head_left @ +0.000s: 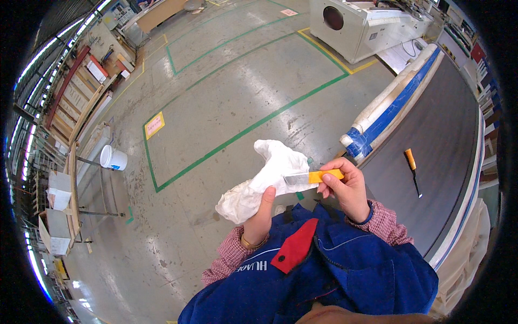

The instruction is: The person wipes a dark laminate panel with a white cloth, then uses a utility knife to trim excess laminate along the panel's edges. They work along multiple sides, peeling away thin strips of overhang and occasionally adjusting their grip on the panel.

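In front of my body my left hand [260, 216] is closed on a bunched white cloth [275, 162], its thumb lying on top and its other fingers hidden beneath. My right hand [348, 186] pinches the yellow handle of a scraper [325, 176] between thumb and fingers. The scraper's flat, pale metal blade points left and lies against the cloth. Part of the cloth stands up beyond the blade, and another part hangs left over my left hand.
To my right is a dark-topped table [426, 135]. A tool with a yellow handle and thin dark shaft [411, 160] lies on it. A blue-and-white wrapped roll [394, 102] runs along its left edge. A white bucket [114, 158] stands on the floor at left, near a wooden rack [73, 162].
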`<state>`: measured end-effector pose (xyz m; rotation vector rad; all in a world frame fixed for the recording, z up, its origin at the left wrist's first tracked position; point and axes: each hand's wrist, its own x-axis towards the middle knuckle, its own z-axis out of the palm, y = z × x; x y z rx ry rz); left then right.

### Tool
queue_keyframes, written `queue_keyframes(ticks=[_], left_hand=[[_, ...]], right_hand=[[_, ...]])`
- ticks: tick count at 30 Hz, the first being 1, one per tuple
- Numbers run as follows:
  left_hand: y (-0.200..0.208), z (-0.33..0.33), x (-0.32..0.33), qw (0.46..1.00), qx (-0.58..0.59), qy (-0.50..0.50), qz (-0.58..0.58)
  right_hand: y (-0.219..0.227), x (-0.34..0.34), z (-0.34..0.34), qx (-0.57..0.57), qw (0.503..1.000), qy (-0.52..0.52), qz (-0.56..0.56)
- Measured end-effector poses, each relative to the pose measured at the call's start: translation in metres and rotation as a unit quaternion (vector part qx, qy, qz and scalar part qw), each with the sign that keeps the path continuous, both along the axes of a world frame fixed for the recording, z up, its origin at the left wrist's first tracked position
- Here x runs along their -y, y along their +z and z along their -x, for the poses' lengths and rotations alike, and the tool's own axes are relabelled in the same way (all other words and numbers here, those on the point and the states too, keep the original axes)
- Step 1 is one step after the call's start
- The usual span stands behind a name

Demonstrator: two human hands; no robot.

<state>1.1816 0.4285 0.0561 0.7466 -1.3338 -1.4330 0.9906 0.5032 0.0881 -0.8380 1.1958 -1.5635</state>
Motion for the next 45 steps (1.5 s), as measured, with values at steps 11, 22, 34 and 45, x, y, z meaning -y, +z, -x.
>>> queue_keyframes(ticks=[11,22,34,45], left_hand=[[-0.001,-0.001,-0.002,1.0,-0.005,0.0,0.004],[0.0,-0.004,-0.005,1.0,0.013,-0.001,0.011],[0.003,-0.006,-0.007,0.998,0.055,-0.012,0.015],[-0.01,-0.008,-0.007,0.999,0.046,0.021,-0.014]], right_hand=[[-0.004,-0.002,-0.001,0.007,1.0,-0.003,-0.003],[-0.007,-0.003,-0.004,0.018,1.0,-0.002,0.002],[-0.006,-0.003,-0.006,0.048,0.999,-0.009,-0.005],[-0.012,-0.004,-0.002,0.097,0.994,-0.037,0.026]])
